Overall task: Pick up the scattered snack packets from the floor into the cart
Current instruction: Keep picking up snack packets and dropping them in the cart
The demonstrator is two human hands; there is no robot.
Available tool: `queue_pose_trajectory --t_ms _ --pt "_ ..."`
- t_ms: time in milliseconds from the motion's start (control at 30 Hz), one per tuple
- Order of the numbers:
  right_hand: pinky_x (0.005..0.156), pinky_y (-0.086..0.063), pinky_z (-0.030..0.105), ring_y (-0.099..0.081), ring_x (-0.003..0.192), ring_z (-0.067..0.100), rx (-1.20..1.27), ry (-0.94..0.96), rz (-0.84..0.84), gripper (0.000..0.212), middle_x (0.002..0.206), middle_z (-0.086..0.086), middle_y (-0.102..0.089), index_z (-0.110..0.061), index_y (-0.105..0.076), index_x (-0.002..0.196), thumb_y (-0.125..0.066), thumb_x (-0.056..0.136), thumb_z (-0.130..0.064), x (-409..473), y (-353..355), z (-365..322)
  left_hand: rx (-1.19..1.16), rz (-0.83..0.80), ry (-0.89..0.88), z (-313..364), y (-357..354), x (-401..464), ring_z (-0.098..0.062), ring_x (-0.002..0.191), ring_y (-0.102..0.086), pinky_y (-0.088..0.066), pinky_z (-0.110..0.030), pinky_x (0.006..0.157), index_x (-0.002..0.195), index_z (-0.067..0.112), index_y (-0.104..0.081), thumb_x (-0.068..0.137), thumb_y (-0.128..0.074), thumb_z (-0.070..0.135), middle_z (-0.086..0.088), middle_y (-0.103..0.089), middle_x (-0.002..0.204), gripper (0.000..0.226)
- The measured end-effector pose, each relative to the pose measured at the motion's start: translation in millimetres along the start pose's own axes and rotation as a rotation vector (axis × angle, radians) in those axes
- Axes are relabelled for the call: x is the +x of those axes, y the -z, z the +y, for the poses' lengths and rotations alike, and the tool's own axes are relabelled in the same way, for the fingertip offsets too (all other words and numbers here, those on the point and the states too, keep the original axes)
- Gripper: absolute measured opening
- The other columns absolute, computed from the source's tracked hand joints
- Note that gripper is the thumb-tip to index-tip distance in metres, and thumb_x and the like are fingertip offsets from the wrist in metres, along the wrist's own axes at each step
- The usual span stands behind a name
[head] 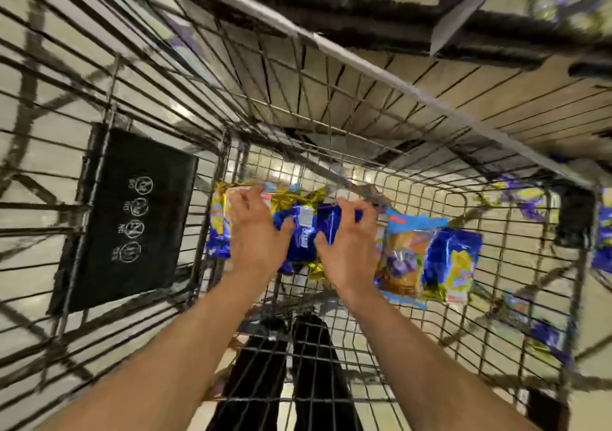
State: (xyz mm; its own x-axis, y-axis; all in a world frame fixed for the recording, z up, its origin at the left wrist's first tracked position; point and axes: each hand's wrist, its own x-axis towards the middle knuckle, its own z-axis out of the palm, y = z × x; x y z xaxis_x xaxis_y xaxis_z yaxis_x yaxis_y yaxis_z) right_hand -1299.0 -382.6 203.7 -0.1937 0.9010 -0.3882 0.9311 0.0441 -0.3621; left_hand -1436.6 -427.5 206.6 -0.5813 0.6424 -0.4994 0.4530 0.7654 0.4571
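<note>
Deep inside the cart (430,195), your left hand (255,232) and right hand (347,241) both grasp snack packets (301,232), held low above its wire floor, apparently for gentle release beside another packet (430,265).

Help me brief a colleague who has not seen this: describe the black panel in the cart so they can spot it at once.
Start at the wire cart and look at its near wall, left of the left hand. The black panel hangs flat on those bars. Unlike the shiny blue and yellow snack packets on the cart floor, it is matte black, with a column of four white round symbols.
</note>
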Motion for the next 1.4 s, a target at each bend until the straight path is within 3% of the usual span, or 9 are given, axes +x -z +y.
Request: queue_pose_trajectory --t_ms 133,267,433,600,700,833,1000,1267,1400 --pt "0.092 -0.051 0.044 -0.039 0.125 0.032 -0.026 -0.036 -0.007 0.073 0.147 0.01 -0.021 -0.024 -0.036 0.142 -0.072 0.078 -0.031 -1.1 -9.6 4.2 -0.005 0.059 -0.028 -1.8 -2.2 3.1 -0.028 0.135 -0.026 -0.043 -0.045 0.1 0.143 0.01 -0.031 0.086 -0.071 0.032 -0.012 -0.021 0.147 0.073" --pt "0.102 -0.038 0.043 -0.031 0.131 0.031 -0.036 -0.078 -0.031 0.078 0.151 0.01 -0.021 -0.026 -0.031 0.148 -0.069 0.081 -0.038 -5.6 0.4 0.7 0.038 0.049 -0.066 1.3 5.4 -1.4 -0.029 0.126 -0.034 -0.046 -0.043 0.093 0.142 0.015 -0.031 0.082 -0.073 0.037 -0.006 -0.023 0.141 0.076" --pt "0.111 -0.029 0.044 -0.025 0.139 0.03 -0.056 -0.078 -0.01 0.075 0.155 0.01 -0.018 -0.023 -0.029 0.148 -0.066 0.084 -0.035 -25.6 38.9 -18.2 0.045 0.098 -0.124 12.9 43.2 -27.8 -0.029 0.126 -0.035 -0.039 -0.046 0.106 0.14 0.018 -0.034 0.082 -0.071 0.031 -0.009 -0.029 0.142 0.07" --pt "0.111 -0.029 0.047 -0.029 0.139 0.029 -0.147 0.028 0.036 0.077 0.156 0.006 -0.021 -0.024 -0.023 0.15 -0.063 0.084 -0.028 -56.9 108.4 -47.0 0.277 0.101 -0.436 41.5 106.5 -72.0 -0.03 0.129 -0.038 -0.037 -0.045 0.11 0.142 0.013 -0.03 0.08 -0.068 0.014 -0.012 -0.036 0.141 0.073" --pt "0.113 -0.026 0.045 -0.025 0.141 0.03 -0.305 0.131 0.097 0.08 0.158 0.009 -0.021 -0.027 -0.025 0.15 -0.067 0.082 -0.032 -80.6 155.5 -55.8 0.453 0.106 -0.597 66.5 144.9 -98.2 -0.03 0.135 -0.033 -0.035 -0.043 0.112 0.15 0.02 -0.021 0.083 -0.065 0.021 -0.012 -0.034 0.148 0.081" --pt "0.118 -0.023 0.047 -0.023 0.142 0.032 -0.316 0.123 0.136 0.081 0.157 0.011 -0.021 -0.024 -0.023 0.152 -0.067 0.084 -0.032 -111.3 211.9 -55.2 0.561 0.13 -0.687 109.4 176.3 -135.1 -0.03 0.138 -0.029 -0.035 -0.044 0.111 0.15 0.018 -0.028 0.082 -0.065 0.03 -0.012 -0.034 0.15 0.079" --pt "0.12 -0.018 0.044 -0.02 0.145 0.031 -0.291 0.058 0.234 0.083 0.158 0.012 -0.021 -0.023 -0.022 0.153 -0.066 0.084 -0.037 -150.7 271.6 -30.8 0.581 0.124 -0.857 166.2 177.9 -185.8 -0.03 0.132 -0.036 -0.039 -0.042 0.103 0.149 0.017 -0.031 0.08 -0.065 0.038 -0.01 -0.041 0.144 0.08" --pt "0.111 -0.031 0.042 -0.037 0.132 0.031 -0.251 -0.054 0.399 0.074 0.146 0.01 -0.037 -0.021 -0.036 0.143 -0.068 0.079 -0.034 -211.7 340.7 42.6 0.53 0.116 -1.053 238.9 143.6 -271.0 -0.032 0.127 -0.041 -0.042 -0.044 0.099 0.143 0.014 -0.038 0.076 -0.062 0.031 -0.01 -0.047 0.137 0.073" --pt "0.108 -0.034 0.041 -0.032 0.134 0.028 -0.189 -0.098 0.439 0.068 0.146 0.007 -0.034 -0.022 -0.035 0.143 -0.066 0.083 -0.031 -250.6 366.4 94.7 0.508 0.088 -1.092 260.9 115.9 -323.7 -0.03 0.128 -0.039 -0.041 -0.042 0.099 0.144 0.016 -0.036 0.079 -0.059 0.027 -0.007 -0.045 0.139 0.069"
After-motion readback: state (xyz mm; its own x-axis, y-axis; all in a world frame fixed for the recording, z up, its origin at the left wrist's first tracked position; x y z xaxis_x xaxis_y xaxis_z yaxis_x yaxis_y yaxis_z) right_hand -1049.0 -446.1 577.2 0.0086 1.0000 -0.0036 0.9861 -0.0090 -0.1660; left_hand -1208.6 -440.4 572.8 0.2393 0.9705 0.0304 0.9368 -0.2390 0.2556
